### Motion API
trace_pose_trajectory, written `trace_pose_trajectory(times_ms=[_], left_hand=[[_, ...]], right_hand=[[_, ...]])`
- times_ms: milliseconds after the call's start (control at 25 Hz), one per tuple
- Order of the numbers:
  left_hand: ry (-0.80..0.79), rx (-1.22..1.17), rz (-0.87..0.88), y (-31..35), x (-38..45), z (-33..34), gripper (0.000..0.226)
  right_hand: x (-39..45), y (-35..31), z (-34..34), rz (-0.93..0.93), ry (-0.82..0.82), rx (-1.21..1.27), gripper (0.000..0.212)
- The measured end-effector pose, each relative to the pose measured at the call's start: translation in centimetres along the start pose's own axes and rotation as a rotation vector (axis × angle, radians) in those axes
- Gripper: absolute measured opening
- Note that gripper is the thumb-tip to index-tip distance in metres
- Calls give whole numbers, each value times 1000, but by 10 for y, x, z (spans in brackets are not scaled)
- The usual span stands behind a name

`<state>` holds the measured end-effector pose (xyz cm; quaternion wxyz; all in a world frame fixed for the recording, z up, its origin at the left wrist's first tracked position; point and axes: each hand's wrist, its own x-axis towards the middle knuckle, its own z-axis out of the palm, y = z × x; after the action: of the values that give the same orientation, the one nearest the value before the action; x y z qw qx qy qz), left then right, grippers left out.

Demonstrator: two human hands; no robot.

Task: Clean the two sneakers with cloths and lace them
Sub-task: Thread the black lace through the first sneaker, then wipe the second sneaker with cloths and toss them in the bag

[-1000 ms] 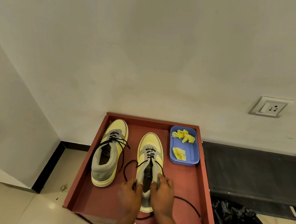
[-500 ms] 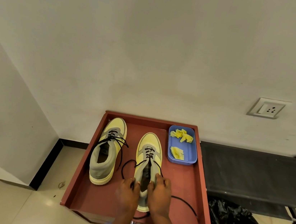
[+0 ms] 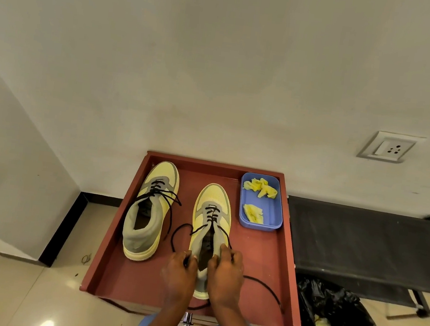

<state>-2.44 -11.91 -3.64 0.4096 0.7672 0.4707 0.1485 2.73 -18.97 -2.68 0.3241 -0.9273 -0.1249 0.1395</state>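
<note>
Beige floor tiles surround a low red-brown wooden tray table (image 3: 260, 286). Nearest, the left hand (image 3: 180, 270) pinches the thin black lace (image 3: 180, 233) (limp, slippery, best held near its tip); the right hand (image 3: 224, 269) grips the soft grey collar of the yellow-and-grey sneaker (image 3: 212, 217). Beyond, its already-laced mate (image 3: 151, 209) and a blue plastic tray of yellow cloths (image 3: 262, 200).

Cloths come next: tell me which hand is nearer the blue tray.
Right. The right hand grips the near sneaker's collar, below-left of the blue tray; the left hand sits farther left.
</note>
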Motion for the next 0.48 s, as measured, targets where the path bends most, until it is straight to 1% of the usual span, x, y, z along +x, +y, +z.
trace_pose_trajectory(times_ms=[160, 320, 400, 480], left_hand=[[11, -3, 10, 1, -1, -1, 16], [-38, 23, 25, 1, 4, -2, 13], [-31, 44, 79, 5, 7, -3, 14], [10, 64, 183, 12, 8, -4, 21]], right_hand=[[-1, 1, -2, 2, 0, 20, 38], [2, 2, -8, 1, -36, -6, 37], [5, 5, -14, -5, -50, -4, 35], [10, 9, -22, -10, -35, 33, 33]])
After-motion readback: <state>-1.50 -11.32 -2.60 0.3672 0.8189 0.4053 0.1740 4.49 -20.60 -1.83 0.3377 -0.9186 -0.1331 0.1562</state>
